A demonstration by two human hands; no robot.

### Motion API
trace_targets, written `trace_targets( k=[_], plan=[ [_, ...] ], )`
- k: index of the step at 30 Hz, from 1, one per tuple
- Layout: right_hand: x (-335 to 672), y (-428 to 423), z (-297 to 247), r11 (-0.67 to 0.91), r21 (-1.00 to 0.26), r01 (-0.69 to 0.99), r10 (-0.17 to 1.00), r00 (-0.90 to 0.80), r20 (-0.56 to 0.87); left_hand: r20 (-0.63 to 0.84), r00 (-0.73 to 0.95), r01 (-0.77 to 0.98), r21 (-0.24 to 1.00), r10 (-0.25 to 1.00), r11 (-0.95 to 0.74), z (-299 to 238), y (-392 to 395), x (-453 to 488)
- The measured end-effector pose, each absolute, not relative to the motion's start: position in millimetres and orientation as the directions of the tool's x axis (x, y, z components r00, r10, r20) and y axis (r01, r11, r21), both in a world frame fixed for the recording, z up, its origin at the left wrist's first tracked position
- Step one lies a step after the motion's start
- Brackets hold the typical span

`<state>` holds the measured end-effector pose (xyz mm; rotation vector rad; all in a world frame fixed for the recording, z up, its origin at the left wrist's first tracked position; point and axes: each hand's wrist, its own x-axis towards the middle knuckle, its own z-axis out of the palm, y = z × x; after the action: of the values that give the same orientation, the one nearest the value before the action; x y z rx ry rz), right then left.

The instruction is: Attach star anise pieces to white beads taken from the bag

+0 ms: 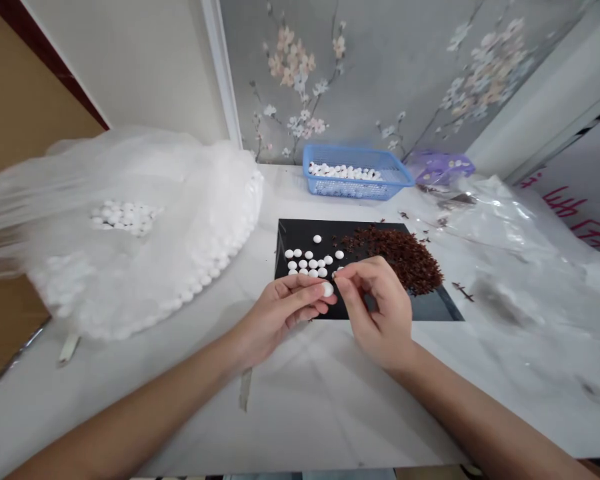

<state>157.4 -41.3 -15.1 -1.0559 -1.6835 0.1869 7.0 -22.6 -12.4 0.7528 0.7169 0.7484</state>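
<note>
Between the thumb and fingers of my left hand (290,303) is a small white round piece (327,289), smooth and button-like. My right hand (380,303) is closed in a pinch just to the right of it; whatever its fingertips hold is too small to name. Both hands are over the front of a black board (300,230). Loose white round pieces (313,264) lie on the board behind my left hand. A heap of small reddish-brown bits (405,260) covers the board's right side, partly behind my right hand.
A blue plastic basket (357,187) at the back holds many white pieces. Beside it lies a purple bag (443,167). Clear plastic sheeting (500,220) spreads over the right. At left, a large white bag (180,193) holds more white pieces on the white tabletop (310,407).
</note>
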Motion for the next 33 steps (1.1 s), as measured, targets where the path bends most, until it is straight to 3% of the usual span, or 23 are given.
trace_targets(
  k=[33],
  plan=[
    [157.4, -40.4, -17.7, 0.613, -0.619, 0.491, 0.745, -0.097, 0.66, -0.306, 0.474, -0.383, 0.772, 0.826, 0.506, -17.3, -20.0, 6.2]
  ],
)
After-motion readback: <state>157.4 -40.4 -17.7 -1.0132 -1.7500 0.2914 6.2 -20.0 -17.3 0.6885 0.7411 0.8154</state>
